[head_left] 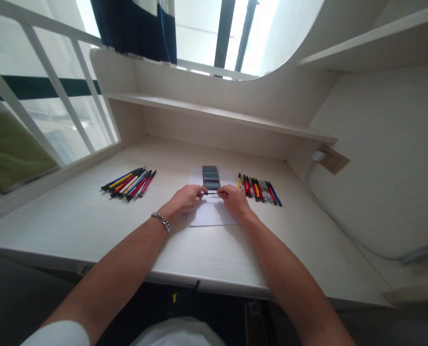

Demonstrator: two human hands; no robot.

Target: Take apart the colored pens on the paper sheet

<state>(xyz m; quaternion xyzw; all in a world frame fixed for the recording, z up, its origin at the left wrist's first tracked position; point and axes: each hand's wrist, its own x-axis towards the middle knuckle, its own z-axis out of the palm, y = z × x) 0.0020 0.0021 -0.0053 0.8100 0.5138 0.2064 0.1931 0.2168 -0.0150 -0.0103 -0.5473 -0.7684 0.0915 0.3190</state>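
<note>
My left hand (pixel 188 198) and my right hand (pixel 235 202) meet over a white sheet of paper (pixel 212 215) on the desk. Both pinch the ends of a thin dark pen (pixel 211 193) held level between them. A dark phone (pixel 211 177) lies just beyond the hands on the paper's far end. A silver bracelet sits on my left wrist. To the left lies a bundle of coloured pens (pixel 129 183). To the right a row of coloured pens (pixel 259 190) lies side by side.
The white desk (pixel 91 216) has a low shelf (pixel 214 113) along its back. A wall socket (pixel 331 157) with a white plug and grey cable (pixel 344 230) is at the right. A white railing (pixel 55 86) stands at the left.
</note>
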